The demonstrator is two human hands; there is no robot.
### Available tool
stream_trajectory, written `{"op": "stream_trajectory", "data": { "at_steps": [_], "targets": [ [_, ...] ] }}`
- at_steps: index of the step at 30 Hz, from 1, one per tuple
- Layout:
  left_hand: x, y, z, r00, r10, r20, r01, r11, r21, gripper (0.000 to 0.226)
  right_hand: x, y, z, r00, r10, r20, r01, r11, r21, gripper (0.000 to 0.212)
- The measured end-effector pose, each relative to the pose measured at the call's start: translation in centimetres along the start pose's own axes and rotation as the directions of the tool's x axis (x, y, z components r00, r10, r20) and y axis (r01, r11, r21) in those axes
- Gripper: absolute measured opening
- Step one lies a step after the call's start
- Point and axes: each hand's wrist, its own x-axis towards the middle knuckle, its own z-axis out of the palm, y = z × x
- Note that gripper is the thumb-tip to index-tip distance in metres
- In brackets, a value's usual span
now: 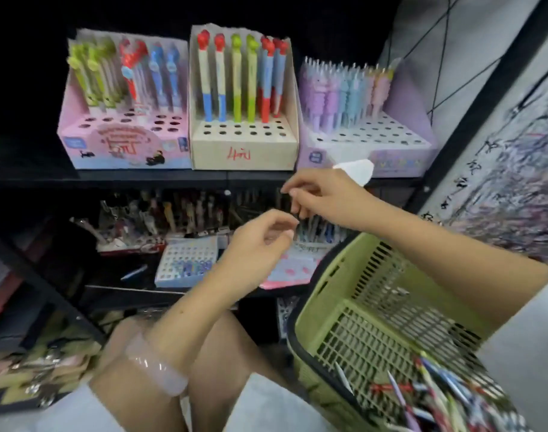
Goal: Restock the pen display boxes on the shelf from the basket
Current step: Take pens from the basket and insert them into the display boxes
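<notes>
Black shelf (142, 176) carries three pen display boxes (243, 145); green basket (344, 275) sits right; right hand (322, 194) seemingly pinches a dark pen; left hand (260, 241) hangs loosely curled, empty.

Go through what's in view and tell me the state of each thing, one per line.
Pink box: upright, front holes empty.
Beige box: one back row of pens, front holes empty.
Purple box: back rows filled, front holes empty.
Basket: tilted, pens piled in its near corner.
Left hand: fingers curled.
Right hand: pinching something thin.
</notes>
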Motion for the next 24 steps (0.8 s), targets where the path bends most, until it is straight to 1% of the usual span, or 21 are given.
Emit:
{"op": "stream_trajectory", "data": {
  "at_steps": [1, 3, 4, 5, 6, 7, 8, 9, 10, 11, 14, 15, 17, 18, 19, 22, 23, 24],
  "targets": [
    [-0.3, -0.5, 1.9, 0.997, -0.014, 0.072, 0.013, 1.000, 0.011, 0.023, -2.0, 2.3, 0.4, 0.997, 0.073, 0.016, -0.073, 0.997, -0.015, 0.015],
    [-0.8, -1.3, 5.3, 0.979, -0.037, 0.201, 0.029, 0.999, 0.040, 0.020, -6.0, 6.8, 1.4, 0.980, 0.198, 0.032, -0.192, 0.973, -0.129, 0.016],
    [-1.1, -1.7, 6.6, 0.965, -0.041, 0.261, 0.030, 0.999, 0.044, 0.019, -7.9, 8.9, 2.1, 0.965, 0.253, 0.063, -0.236, 0.950, -0.205, 0.017],
    [-1.3, -2.1, 7.8, 0.947, -0.041, 0.320, 0.024, 0.998, 0.057, 0.018, -9.9, 11.0, 2.8, 0.941, 0.314, 0.125, -0.271, 0.922, -0.278, 0.018],
    [-1.5, -2.5, 8.7, 0.926, -0.047, 0.375, 0.017, 0.996, 0.084, 0.017, -12.0, 12.9, 3.5, 0.899, 0.383, 0.211, -0.301, 0.892, -0.337, 0.020],
    [-1.6, -2.8, 9.5, 0.904, -0.062, 0.423, 0.011, 0.993, 0.121, 0.015, -14.1, 14.8, 4.4, 0.835, 0.460, 0.303, -0.333, 0.860, -0.386, 0.022],
    [-1.7, -3.1, 10.1, 0.882, -0.080, 0.464, 0.004, 0.987, 0.163, 0.015, -16.1, 16.2, 5.1, 0.753, 0.537, 0.381, -0.367, 0.823, -0.434, 0.025],
    [-1.7, -3.3, 10.7, 0.860, -0.102, 0.499, -0.006, 0.978, 0.210, 0.016, -18.0, 17.5, 5.6, 0.666, 0.611, 0.427, -0.400, 0.776, -0.488, 0.030],
    [-1.6, -3.6, 11.2, 0.838, -0.131, 0.529, -0.014, 0.965, 0.261, 0.019, -19.7, 18.5, 6.0, 0.594, 0.677, 0.434, -0.432, 0.723, -0.539, 0.036],
    [-1.5, -3.8, 11.6, 0.815, -0.165, 0.555, -0.017, 0.951, 0.308, 0.022, -21.1, 19.4, 6.1, 0.545, 0.733, 0.407, -0.461, 0.668, -0.584, 0.044],
    [-1.1, -4.4, 12.5, 0.725, -0.281, 0.629, -0.014, 0.907, 0.422, 0.030, -24.6, 21.8, 6.2, 0.467, 0.853, 0.233, -0.587, 0.496, -0.640, 0.067],
    [-1.1, -4.6, 12.7, 0.689, -0.320, 0.650, -0.007, 0.895, 0.447, 0.031, -25.5, 22.3, 6.5, 0.425, 0.883, 0.199, -0.629, 0.446, -0.636, 0.073],
    [-1.0, -4.7, 12.7, 0.623, -0.382, 0.683, 0.010, 0.877, 0.481, 0.035, -27.0, 22.9, 7.7, 0.344, 0.920, 0.190, -0.673, 0.382, -0.633, 0.081],
    [-1.1, -4.7, 12.7, 0.598, -0.403, 0.693, 0.016, 0.870, 0.492, 0.035, -27.5, 22.9, 8.3, 0.335, 0.923, 0.191, -0.667, 0.375, -0.644, 0.082],
    [-1.1, -4.7, 12.7, 0.580, -0.419, 0.699, 0.023, 0.866, 0.500, 0.035, -27.8, 22.9, 9.0, 0.350, 0.917, 0.192, -0.651, 0.386, -0.653, 0.084],
    [-1.2, -4.6, 12.8, 0.567, -0.442, 0.695, 0.046, 0.859, 0.510, 0.033, -27.6, 22.2, 9.6, 0.423, 0.869, 0.258, -0.606, 0.483, -0.632, 0.095],
    [-1.3, -4.5, 12.8, 0.565, -0.445, 0.695, 0.048, 0.859, 0.511, 0.034, -27.3, 22.1, 9.4, 0.425, 0.851, 0.307, -0.600, 0.519, -0.609, 0.101],
    [-1.3, -4.5, 12.8, 0.562, -0.444, 0.697, 0.047, 0.859, 0.509, 0.034, -27.0, 22.2, 9.1, 0.403, 0.836, 0.373, -0.611, 0.549, -0.570, 0.106]
  ]
}}
